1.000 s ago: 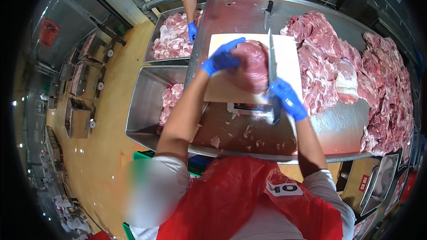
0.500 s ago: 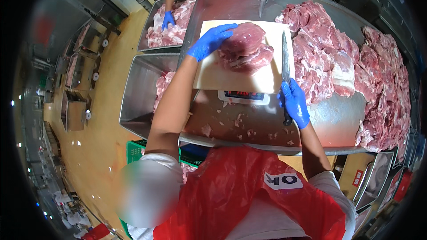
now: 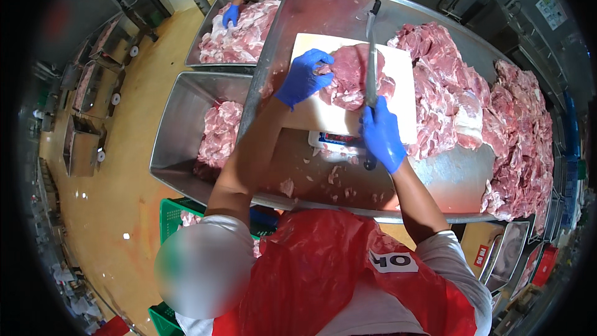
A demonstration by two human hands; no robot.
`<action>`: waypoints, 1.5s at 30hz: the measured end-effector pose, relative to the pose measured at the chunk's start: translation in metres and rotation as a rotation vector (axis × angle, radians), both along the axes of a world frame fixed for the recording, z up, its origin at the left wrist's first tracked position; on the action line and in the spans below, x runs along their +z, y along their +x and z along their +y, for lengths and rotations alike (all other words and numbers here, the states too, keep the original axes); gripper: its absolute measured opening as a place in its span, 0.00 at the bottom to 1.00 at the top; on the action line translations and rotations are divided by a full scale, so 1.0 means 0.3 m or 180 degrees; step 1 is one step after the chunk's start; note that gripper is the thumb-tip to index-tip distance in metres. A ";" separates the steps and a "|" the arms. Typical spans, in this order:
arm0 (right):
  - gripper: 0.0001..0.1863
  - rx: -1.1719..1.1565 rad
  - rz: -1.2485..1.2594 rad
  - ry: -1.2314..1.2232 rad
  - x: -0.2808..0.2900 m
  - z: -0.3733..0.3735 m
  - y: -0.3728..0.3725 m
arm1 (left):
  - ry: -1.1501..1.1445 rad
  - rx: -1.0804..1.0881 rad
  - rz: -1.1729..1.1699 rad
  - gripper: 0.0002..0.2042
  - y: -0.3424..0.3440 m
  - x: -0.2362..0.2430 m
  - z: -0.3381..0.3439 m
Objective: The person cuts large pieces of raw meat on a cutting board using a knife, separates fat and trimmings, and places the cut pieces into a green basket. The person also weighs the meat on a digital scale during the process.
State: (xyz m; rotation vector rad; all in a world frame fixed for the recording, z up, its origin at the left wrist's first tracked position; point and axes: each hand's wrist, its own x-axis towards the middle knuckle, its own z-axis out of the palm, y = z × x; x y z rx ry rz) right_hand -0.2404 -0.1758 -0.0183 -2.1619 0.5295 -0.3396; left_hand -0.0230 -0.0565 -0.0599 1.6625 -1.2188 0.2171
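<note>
A piece of raw meat (image 3: 351,68) lies on the white cutting board (image 3: 401,118). My left hand (image 3: 305,79), in a blue glove, curls its fingers round the meat's left edge. In my right hand (image 3: 384,134), also gloved in blue, is a long knife (image 3: 372,68), its blade pointing away from me and lying over the right part of the meat. Whether the blade has cut in, I cannot tell. Under the board's near edge a scale (image 3: 336,139) is partly covered.
A second knife (image 3: 375,7) lies on the metal table (image 3: 339,3) beyond the board. Meat heaps (image 3: 435,81) spread to the right. At left stand a metal bin (image 3: 174,109) holding meat and a green crate (image 3: 171,214). A co-worker's gloved hand (image 3: 231,15) touches meat in the far bin.
My right hand has brought the knife left from the board's right edge to over the meat. My left hand's fingers have curled in at the meat's edge. The view has shifted.
</note>
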 end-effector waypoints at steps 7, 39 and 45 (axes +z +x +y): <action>0.13 0.0124 0.0175 -0.1031 0.080 -0.003 0.315 | -0.0335 0.0151 0.1401 0.09 -0.022 -0.057 -0.017; 0.15 0.0399 0.1235 0.0325 0.219 0.166 -0.042 | -0.0808 -0.0967 0.2995 0.02 -0.011 -0.036 0.131; 0.18 0.0589 0.0556 0.0602 0.062 -0.062 0.283 | -0.0562 -0.1309 0.1952 0.05 -0.034 0.092 0.023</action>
